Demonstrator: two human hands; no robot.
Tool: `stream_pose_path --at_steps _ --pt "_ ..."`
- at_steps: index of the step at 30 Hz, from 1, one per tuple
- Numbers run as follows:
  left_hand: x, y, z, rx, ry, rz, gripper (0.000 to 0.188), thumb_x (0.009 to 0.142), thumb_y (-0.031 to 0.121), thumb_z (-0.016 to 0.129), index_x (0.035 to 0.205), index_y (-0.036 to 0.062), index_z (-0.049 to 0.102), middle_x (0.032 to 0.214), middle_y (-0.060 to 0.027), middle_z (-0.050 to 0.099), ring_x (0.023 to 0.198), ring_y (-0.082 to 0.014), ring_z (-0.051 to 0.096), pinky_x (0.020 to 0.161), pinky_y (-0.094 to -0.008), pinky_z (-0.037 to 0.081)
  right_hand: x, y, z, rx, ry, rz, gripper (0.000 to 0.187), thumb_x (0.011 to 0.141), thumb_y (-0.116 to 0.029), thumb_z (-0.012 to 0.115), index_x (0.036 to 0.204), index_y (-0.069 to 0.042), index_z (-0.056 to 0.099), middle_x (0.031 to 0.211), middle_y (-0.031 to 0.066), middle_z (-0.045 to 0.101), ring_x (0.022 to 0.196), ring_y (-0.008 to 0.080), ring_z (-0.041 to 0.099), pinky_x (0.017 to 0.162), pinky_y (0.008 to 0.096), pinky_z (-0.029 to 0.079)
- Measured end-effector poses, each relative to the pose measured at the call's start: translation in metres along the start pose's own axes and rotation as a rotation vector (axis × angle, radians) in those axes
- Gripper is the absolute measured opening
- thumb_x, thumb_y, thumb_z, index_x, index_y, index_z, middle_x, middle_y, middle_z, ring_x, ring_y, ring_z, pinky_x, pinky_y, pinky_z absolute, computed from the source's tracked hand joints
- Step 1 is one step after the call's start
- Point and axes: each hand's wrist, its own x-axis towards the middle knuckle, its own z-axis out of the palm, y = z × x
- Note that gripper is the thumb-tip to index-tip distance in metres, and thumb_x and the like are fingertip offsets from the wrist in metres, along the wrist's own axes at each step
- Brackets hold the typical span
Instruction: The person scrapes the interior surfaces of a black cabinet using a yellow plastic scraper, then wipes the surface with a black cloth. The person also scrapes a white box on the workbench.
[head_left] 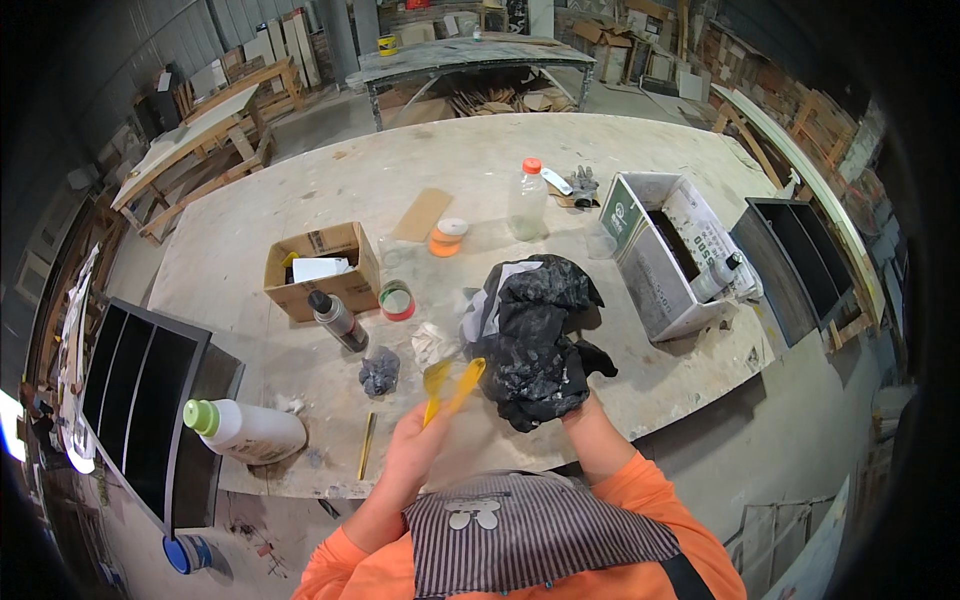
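Note:
My left hand (414, 440) is closed around a yellow plastic scraper (435, 384), its blade pointing up. Next to it, a second yellow strip (467, 382), blurred by motion, stands close to the black bag; I cannot tell whether the same hand holds it. My right hand (582, 412) reaches into or under a crumpled black plastic bag (540, 335) smeared with white dust, which hides its fingers. A pale grey sheet (490, 300) shows at the bag's left side. Left of the scraper lie a white crumpled rag (431, 344) and a grey crumpled wad (379, 371).
On the worktable (330, 190) stand a small cardboard box (320, 290), a spray can (338, 320), a tape roll (397, 301), a white green-capped bottle (250, 431), a clear orange-capped bottle (528, 205) and a large carton (650, 270). Black shelf units (140, 400) flank the table.

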Motion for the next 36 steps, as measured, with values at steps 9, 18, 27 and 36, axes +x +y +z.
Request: stream_pose_path --at_steps 9,18,27,36 --pt "0.012 0.007 0.01 0.012 -0.032 0.036 0.029 0.101 0.022 0.049 0.11 -0.0029 0.061 0.06 0.0045 0.041 0.052 -0.0057 0.033 0.05 -0.0222 0.024 0.06 0.006 -0.06 0.017 0.271 -0.117 0.039 0.089 -0.022 0.055 0.122 -0.001 0.058 0.112 0.0127 0.064 0.108 0.0296 0.06 0.1 0.0432 0.047" --pt "0.013 0.018 0.004 -0.023 0.031 0.076 0.029 0.1 0.02 0.049 0.111 -0.0052 0.06 0.059 0.0038 0.042 0.05 -0.0057 0.033 0.047 -0.0222 0.025 0.076 -0.026 -0.086 -0.041 0.333 -0.144 0.039 0.089 -0.022 0.054 0.121 -0.001 0.058 0.112 0.0131 0.064 0.108 0.0298 0.06 0.1 0.0432 0.047" --pt "0.009 0.043 0.009 -0.075 -0.027 0.168 0.028 0.099 0.019 0.051 0.109 -0.0057 0.06 0.059 0.0029 0.042 0.05 -0.0064 0.034 0.048 -0.0224 0.025 0.016 -0.064 -0.05 -0.149 0.066 -0.116 0.038 0.089 -0.022 0.054 0.12 -0.001 0.059 0.112 0.0134 0.064 0.108 0.03 0.059 0.1 0.0432 0.046" --pt "0.022 0.008 0.02 0.212 -0.003 0.119 0.023 0.099 0.019 0.055 0.103 -0.0015 0.065 0.061 0.0048 0.044 0.051 -0.0044 0.036 0.048 -0.022 0.027 -0.031 0.012 -0.021 -0.195 0.018 -0.118 0.038 0.089 -0.022 0.054 0.12 -0.001 0.059 0.112 0.0137 0.064 0.108 0.0302 0.059 0.099 0.0432 0.046"
